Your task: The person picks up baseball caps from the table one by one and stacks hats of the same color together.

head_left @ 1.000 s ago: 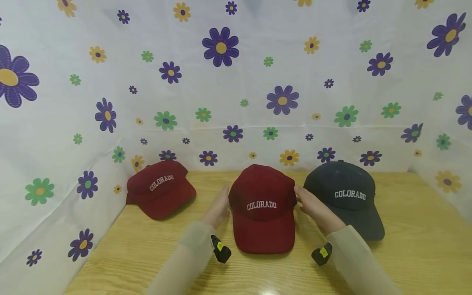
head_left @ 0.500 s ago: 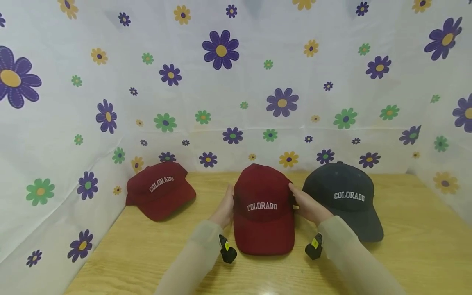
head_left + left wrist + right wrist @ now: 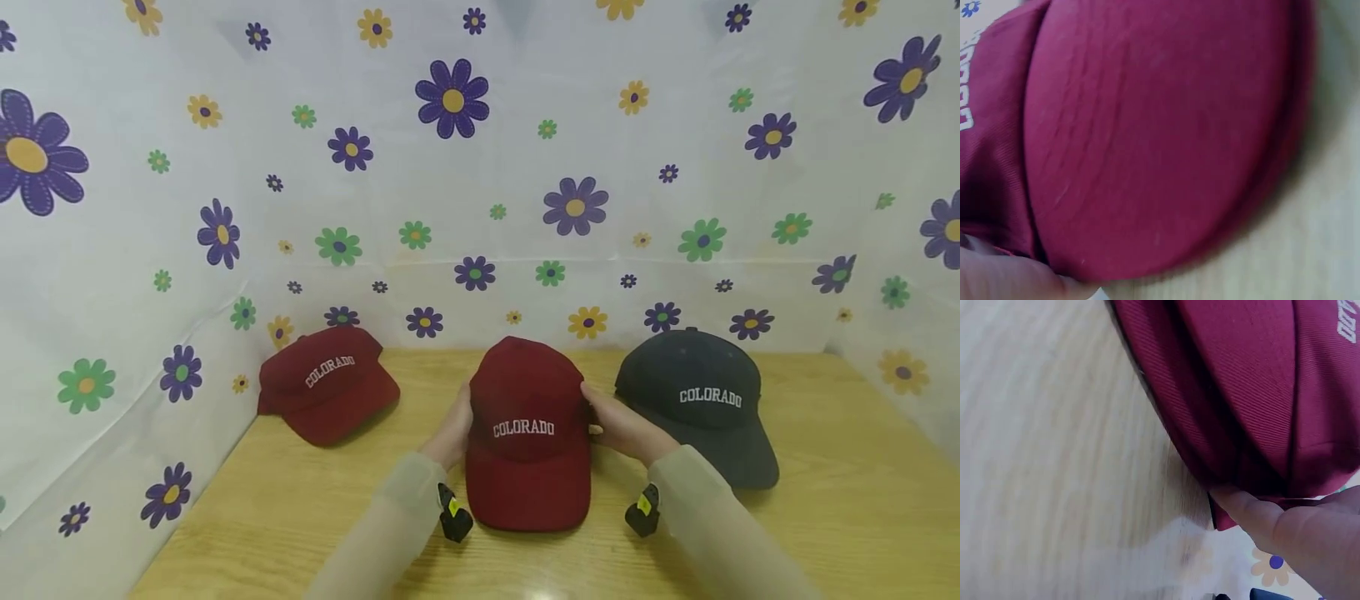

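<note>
A dark red baseball cap (image 3: pixel 528 492) with white COLORADO lettering faces me at the middle of the table. My left hand (image 3: pixel 453 429) grips its left side; in the left wrist view the thumb (image 3: pixel 1016 275) lies along the cap's edge by the brim (image 3: pixel 1160 144). On the other side my right hand (image 3: pixel 622 423) holds the cap, its thumb (image 3: pixel 1254 515) against the lower edge in the right wrist view. A second red layer shows beneath the brim (image 3: pixel 1241 369) there. The fingers behind the cap are mostly hidden.
Another dark red COLORADO cap (image 3: pixel 328 385) lies tilted at the back left of the wooden table (image 3: pixel 847 433). A dark navy COLORADO cap (image 3: pixel 701 400) sits right of my right hand. White flowered cloth (image 3: pixel 510 167) encloses the back and sides.
Both hands have come in against the middle red cap and taken hold of it. The cap has shifted slightly left and toward me. The other two caps have stayed put.
</note>
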Demonstrator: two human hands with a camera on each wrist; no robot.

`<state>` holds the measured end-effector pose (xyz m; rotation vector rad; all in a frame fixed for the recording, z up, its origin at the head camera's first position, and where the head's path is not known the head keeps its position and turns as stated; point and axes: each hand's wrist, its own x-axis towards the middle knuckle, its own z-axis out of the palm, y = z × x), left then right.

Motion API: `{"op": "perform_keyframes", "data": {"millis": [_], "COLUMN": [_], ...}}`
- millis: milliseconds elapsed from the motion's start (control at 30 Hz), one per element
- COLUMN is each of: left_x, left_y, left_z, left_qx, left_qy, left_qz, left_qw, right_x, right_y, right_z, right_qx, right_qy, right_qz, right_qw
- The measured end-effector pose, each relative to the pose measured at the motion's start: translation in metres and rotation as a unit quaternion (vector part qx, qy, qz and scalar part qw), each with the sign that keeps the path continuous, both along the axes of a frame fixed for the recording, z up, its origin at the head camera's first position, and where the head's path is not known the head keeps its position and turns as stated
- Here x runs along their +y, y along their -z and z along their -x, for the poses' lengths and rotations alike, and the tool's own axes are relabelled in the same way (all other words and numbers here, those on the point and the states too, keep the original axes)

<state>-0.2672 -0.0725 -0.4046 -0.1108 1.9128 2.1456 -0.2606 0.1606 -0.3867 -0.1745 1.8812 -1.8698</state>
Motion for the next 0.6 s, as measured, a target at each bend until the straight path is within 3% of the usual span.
{"op": "perform_keyframes", "data": {"millis": [233,433,600], "left_x": [-0.022,-0.025,-0.02], "left_y": [-0.004,-0.008,-0.008], "left_z": [-0.028,-0.054,-0.061], "left_qx": [0.003,-0.024,-0.021], "left_qy": [0.022,0.064,0.055], "left_qz": [0.054,0.028,0.016], "left_qw": [0.9983,0.9973,0.9981], "right_x": [0.013,0.016,0.014], "right_y": [0.001,0.004,0.006], "right_z": [-0.021,-0.043,-0.047], "right_qx": [-0.012,0.003,0.0], "right_qy": [-0.023,-0.101,-0.125], "right_qz": [-0.035,-0.008,0.027], "right_qw": [0.999,0.995,0.992]}}
